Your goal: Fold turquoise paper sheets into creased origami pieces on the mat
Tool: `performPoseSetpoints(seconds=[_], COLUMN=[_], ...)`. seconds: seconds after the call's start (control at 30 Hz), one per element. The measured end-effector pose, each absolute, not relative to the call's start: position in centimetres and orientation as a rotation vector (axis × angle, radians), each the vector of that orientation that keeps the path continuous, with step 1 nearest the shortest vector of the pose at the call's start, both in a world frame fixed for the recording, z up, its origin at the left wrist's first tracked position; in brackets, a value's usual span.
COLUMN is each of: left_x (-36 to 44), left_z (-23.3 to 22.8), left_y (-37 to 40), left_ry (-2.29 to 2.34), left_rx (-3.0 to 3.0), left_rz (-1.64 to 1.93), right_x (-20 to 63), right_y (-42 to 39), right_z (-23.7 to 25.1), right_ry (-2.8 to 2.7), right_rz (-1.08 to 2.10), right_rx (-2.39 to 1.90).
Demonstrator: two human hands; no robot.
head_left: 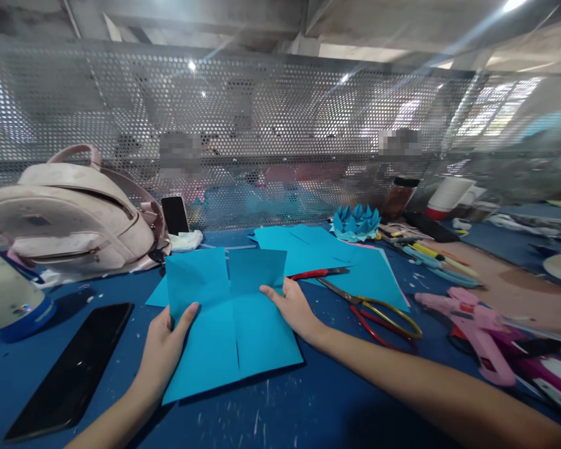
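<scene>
Both hands are on a blue paper sheet [231, 324] lying in the lower middle of the frame on the blue table [318, 405]. The left hand [166, 340] pinches the sheet's left edge, thumb on top and fingers tucked under. The right hand [292, 305] grips the right edge the same way, thumb lying along the paper. Creases run down and across the sheet, and its two upper flaps stand up a little, so this looks to me like the folding stage of paper craft, with a crease being opened or set. The next fold calls for lining the edges up squarely before pressing down.

Right of centre, scissors [371, 308] lie open just beside more blue sheets [336, 262], and a folded paper flower [355, 221] sits behind them. A pink glue gun [472, 324] rests at the right, a black phone [72, 368] at lower left, a pale backpack [70, 215] at upper left.
</scene>
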State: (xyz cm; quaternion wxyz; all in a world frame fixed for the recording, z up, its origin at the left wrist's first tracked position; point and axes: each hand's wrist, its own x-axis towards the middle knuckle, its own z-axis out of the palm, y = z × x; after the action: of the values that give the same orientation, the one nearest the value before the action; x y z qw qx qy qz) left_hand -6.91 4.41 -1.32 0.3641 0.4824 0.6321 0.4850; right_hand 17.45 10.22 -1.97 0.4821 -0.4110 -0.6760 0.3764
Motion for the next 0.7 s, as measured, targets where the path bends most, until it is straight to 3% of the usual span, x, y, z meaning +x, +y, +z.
performPoseSetpoints(seconds=[0.7], left_x=[-6.50], left_z=[-1.00], left_y=[4.03], left_ry=[1.726], left_rx=[1.252], left_rz=[1.233], right_x=[17.40], right_y=[10.17], right_z=[-1.91], right_ry=[-1.635], right_rz=[0.912], right_rx=[-0.989])
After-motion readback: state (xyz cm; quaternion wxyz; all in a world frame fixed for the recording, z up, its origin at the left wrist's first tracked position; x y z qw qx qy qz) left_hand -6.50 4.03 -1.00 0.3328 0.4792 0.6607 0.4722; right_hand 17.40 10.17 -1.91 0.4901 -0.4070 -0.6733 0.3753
